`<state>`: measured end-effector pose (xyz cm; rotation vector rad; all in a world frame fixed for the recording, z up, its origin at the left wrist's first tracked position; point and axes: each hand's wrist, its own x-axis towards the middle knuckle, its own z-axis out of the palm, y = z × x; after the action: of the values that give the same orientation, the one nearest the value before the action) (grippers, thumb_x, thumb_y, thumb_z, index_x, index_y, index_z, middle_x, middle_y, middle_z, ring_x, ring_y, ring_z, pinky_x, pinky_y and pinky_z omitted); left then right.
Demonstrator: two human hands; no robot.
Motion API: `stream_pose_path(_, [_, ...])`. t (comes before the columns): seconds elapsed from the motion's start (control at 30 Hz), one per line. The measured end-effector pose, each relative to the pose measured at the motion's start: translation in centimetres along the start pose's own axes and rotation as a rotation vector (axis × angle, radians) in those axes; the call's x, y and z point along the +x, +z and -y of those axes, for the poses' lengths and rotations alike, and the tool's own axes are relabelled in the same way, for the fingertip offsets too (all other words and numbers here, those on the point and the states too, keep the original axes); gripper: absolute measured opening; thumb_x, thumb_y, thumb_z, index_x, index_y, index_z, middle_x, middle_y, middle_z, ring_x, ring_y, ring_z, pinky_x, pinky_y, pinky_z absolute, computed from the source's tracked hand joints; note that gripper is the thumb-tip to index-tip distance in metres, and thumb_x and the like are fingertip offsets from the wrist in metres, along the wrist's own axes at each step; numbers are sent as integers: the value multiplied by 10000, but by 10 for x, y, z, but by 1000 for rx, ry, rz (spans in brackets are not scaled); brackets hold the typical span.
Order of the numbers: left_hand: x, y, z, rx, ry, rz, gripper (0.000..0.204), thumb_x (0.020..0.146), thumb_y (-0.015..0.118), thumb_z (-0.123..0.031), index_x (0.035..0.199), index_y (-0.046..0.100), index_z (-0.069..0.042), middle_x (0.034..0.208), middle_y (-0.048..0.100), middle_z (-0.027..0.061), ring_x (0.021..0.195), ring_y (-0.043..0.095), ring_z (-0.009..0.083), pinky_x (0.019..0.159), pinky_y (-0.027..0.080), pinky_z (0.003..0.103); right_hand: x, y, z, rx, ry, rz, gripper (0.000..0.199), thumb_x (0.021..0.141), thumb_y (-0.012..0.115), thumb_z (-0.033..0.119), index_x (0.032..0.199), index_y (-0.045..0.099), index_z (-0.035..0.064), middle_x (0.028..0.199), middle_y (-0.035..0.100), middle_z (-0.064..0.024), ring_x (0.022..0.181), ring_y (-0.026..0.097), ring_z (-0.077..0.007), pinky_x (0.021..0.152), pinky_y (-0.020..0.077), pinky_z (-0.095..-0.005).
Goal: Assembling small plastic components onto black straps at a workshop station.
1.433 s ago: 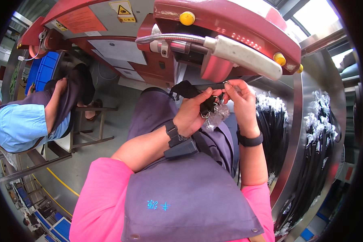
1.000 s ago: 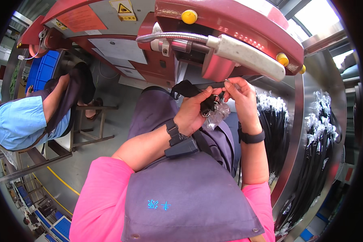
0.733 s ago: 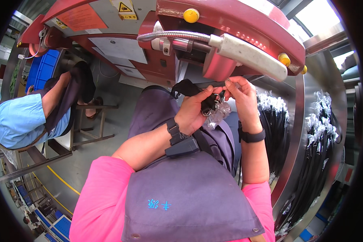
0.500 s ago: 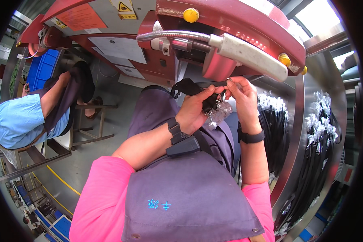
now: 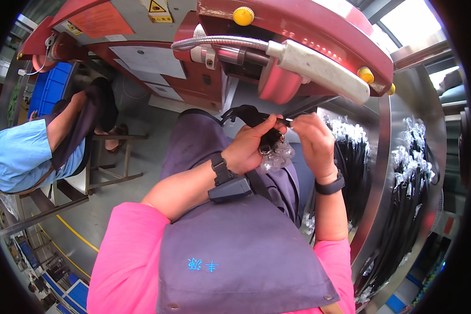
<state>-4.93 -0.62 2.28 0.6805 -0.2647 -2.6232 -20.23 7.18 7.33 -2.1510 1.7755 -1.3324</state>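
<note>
In front of the machine, my left hand (image 5: pixel 246 149) is closed round a bunched black strap (image 5: pixel 246 114), whose loose end hangs out past my thumb toward the left. Crumpled clear plastic wrap (image 5: pixel 278 158) dangles under my left fingers, next to small metal fittings. My right hand (image 5: pixel 315 137) pinches a thin dark end of the strap, a little to the right of the left fingertips. The exact shape of the pinched end is partly hidden by the fingers.
Above my hands is a red machine with a red wheel (image 5: pixel 280 83) and a pale handle-shaped guard (image 5: pixel 324 70). At the right, bundles of black straps (image 5: pixel 350 167) with plastic-wrapped tops hang beside a metal rail (image 5: pixel 379 183). A person in a blue shirt (image 5: pixel 21 154) sits at the left.
My right hand has moved slightly down and away from the left, turning so its back shows more. The strap end now stretches between the hands; the plastic wrap hangs lower left.
</note>
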Motion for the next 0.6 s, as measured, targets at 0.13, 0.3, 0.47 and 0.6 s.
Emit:
stream_pose_path(0.13, [-2,-10,-5,33,-93,34,232,915,622,-150,1106,586,-24,958,643,72,808,612,148,752,518,292,-1,-16,16,-153,-159,219,238,700,646,-61,935,630,-19,932,606,-122,789,596,-281,702,504,-372])
stream_pose_path(0.3, [-5,-10,-3,111,66,3,205,894,645,-120,1073,593,-36,965,647,80,824,620,161,759,518,297,-4,-16,31,-10,206,177,243,743,686,-5,976,617,-12,869,594,-123,753,602,-276,688,494,-351])
stream_pose_path(0.47, [-2,-12,2,168,174,61,180,866,659,-46,1041,626,-22,997,676,92,865,648,171,769,527,292,-14,-9,17,-66,349,128,184,766,695,12,930,613,5,762,571,-105,650,593,-246,592,468,-314])
stream_pose_path(0.6, [-3,-15,0,170,223,42,185,864,664,-53,1044,633,-21,988,678,92,883,643,167,780,523,288,-7,-3,22,-30,462,102,158,773,685,-1,908,603,6,738,573,-111,641,596,-232,571,457,-310])
